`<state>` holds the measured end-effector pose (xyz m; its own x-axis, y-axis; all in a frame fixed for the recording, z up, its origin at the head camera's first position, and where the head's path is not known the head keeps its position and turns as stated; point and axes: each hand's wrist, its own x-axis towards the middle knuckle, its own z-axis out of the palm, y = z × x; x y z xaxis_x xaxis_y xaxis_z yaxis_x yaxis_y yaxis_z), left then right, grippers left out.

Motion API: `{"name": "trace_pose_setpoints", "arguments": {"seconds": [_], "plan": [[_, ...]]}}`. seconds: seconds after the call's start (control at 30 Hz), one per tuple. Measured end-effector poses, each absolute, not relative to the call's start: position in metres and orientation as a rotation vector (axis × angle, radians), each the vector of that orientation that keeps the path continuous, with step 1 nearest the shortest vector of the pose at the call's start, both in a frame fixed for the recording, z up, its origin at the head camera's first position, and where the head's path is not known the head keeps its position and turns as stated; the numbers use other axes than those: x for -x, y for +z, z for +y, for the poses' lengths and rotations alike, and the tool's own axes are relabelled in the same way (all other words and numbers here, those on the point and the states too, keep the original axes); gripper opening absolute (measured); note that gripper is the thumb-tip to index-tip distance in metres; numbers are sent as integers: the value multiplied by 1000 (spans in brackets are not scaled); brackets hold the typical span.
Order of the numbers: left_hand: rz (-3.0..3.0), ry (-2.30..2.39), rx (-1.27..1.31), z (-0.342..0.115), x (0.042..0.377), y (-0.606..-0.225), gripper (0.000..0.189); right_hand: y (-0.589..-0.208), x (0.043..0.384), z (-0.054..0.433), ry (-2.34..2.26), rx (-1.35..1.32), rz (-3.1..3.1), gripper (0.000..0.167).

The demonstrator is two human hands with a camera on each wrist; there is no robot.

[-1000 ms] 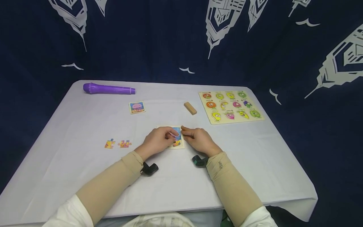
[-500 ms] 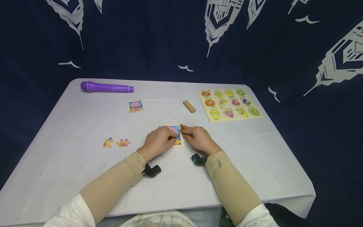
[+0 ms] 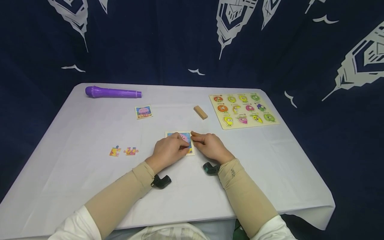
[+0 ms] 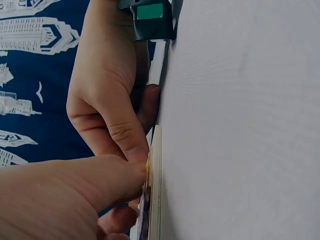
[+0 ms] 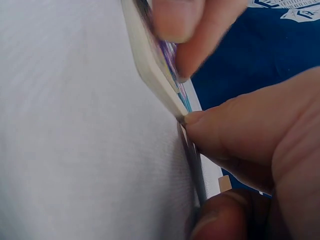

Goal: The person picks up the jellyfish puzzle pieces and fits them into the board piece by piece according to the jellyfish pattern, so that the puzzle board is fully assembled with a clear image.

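Note:
A small wooden puzzle board with a blue and pink picture lies on the white table, between both hands. In the head view my left hand covers much of it, thumb and fingertips together at its right side. They seem to pinch a puzzle piece against the picture; the piece is mostly hidden. My right hand steadies the board's right edge with extended thumb and index finger. In the right wrist view its thumb touches the board's corner. Two loose puzzle pieces lie left of my left hand.
A small square picture tile lies beyond the hands, with a purple toy microphone behind it. A wooden block and a fruit puzzle board are at the right. A dark printed curtain hangs behind the table.
My left hand has shifted slightly right and its fingertips have come down onto the board's right side. The right hand stays at the edge. The camera view has shifted a little.

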<state>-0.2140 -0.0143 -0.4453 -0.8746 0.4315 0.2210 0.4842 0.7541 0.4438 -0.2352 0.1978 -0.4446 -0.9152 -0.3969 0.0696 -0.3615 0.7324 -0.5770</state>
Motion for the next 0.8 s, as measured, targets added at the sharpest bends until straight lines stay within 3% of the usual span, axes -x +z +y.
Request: {"name": "trace_pose_setpoints", "arguments": {"seconds": [0.63, 0.8], "plan": [[-2854, -731, 727, -14, 212, -443, 15, -444, 236, 201, -929, 650, 2853, 33], [-2863, -823, 602, -40, 214, -422, 20, -445, 237, 201, -942, 656, 2848, 34]]}}
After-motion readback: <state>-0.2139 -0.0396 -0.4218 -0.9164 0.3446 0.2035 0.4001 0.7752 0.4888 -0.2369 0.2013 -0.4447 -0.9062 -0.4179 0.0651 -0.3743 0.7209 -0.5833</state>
